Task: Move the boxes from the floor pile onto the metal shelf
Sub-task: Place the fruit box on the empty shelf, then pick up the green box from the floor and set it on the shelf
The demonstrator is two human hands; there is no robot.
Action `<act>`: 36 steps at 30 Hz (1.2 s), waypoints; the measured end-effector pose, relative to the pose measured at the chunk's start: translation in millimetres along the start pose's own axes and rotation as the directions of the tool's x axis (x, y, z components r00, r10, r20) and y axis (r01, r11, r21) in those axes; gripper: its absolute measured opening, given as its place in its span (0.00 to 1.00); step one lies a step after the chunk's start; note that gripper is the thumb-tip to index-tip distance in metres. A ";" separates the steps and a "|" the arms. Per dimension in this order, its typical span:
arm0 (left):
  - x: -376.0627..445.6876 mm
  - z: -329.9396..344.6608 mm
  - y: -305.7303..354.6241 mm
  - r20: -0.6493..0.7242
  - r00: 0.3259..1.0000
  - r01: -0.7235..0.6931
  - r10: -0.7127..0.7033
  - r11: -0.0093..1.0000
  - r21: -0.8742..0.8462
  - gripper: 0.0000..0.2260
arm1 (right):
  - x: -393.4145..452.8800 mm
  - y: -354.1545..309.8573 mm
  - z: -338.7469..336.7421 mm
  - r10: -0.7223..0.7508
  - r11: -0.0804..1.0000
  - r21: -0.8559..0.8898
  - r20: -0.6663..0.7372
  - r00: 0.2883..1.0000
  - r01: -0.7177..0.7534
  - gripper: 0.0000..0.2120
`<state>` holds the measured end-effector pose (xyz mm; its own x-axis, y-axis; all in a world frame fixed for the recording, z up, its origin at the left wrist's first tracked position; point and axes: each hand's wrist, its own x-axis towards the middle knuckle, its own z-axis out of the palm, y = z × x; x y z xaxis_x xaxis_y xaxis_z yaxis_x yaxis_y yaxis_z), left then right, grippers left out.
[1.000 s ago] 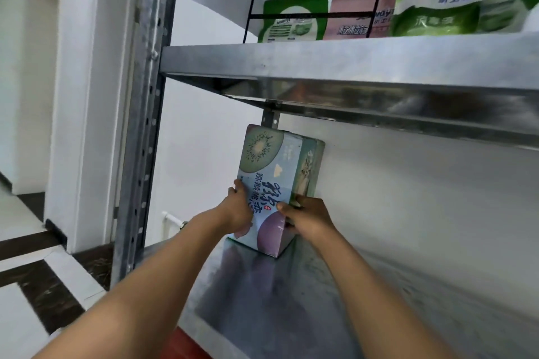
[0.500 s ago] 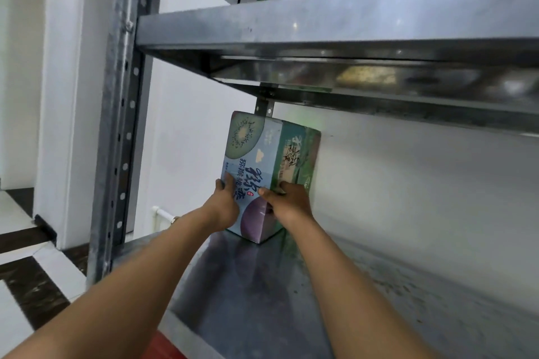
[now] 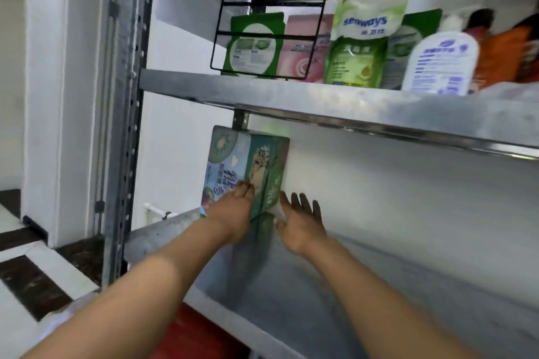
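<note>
A carton box, printed with a kiwi slice and with a green side, stands upright at the back left of the metal shelf's lower board, close to the white wall. My left hand lies against the lower front of the box, its fingers on the corner edge. My right hand sits just right of the box with its fingers spread. Its thumb is near the box's bottom right edge and it grips nothing. The floor pile is out of view.
The upper shelf board hangs low over the box. It carries a black wire rack, green and pink refill pouches and a white bottle. The perforated steel post stands left. Something red lies below.
The box has been turned and pushed back towards the wall. My right hand has let go and spread open beside it. The camera has tilted up, which shows the upper shelf.
</note>
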<state>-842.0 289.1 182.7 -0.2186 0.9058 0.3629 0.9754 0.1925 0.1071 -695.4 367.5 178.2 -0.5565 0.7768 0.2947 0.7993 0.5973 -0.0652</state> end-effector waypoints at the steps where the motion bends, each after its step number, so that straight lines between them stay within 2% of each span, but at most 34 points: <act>1: -10.8 -4.4 13.0 0.013 1.000 -0.014 0.014 1.000 0.013 0.32 | -16.2 7.3 -5.1 0.010 0.999 -0.034 0.015 1.000 -0.009 0.30; 5: -49.7 -19.7 55.9 -0.012 0.992 -0.127 0.128 0.992 0.025 0.31 | -86.5 34.2 -33.5 0.054 0.995 -0.083 0.020 0.998 -0.053 0.29; 8: -79.0 -28.4 84.5 -0.013 0.982 -0.189 0.188 0.977 -0.103 0.32 | -148.1 56.4 -59.0 0.105 0.991 -0.081 0.012 0.994 -0.103 0.29; 11: -109.3 -45.0 122.9 -0.053 0.951 -0.309 0.304 0.935 -0.177 0.31 | -212.3 75.5 -89.4 0.168 0.983 -0.074 -0.011 0.986 -0.169 0.29; 18: -180.0 -60.2 238.9 -0.072 0.870 -0.491 0.487 0.849 -0.194 0.31 | -353.9 122.0 -133.8 0.336 0.938 -0.062 -0.065 0.940 -0.340 0.29; 22: -227.3 -51.1 310.0 -0.105 0.812 -0.572 0.574 0.747 -0.339 0.30 | -444.6 153.5 -142.6 0.407 0.910 -0.024 -0.131 0.904 -0.413 0.29; 28: -312.1 -13.4 418.0 -0.186 0.676 -0.709 0.713 0.561 -0.427 0.30 | -586.8 197.7 -131.5 0.572 0.810 -0.001 -0.221 0.790 -0.587 0.29; 32: -366.0 9.3 478.1 -0.130 0.599 -0.734 0.790 0.476 -0.484 0.30 | -677.4 212.7 -106.1 0.710 0.693 0.088 -0.253 0.657 -0.715 0.28; 36: -418.5 31.7 533.9 -0.068 0.490 -0.776 0.869 0.400 -0.487 0.29 | -755.6 225.6 -81.0 0.824 0.558 0.164 -0.231 0.518 -0.814 0.28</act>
<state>-228.8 24.8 58.6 0.7387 0.5858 0.3335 0.5467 -0.8101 0.2119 -76.3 -100.8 18.1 0.4224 0.8484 0.3190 0.8614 -0.2662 -0.4326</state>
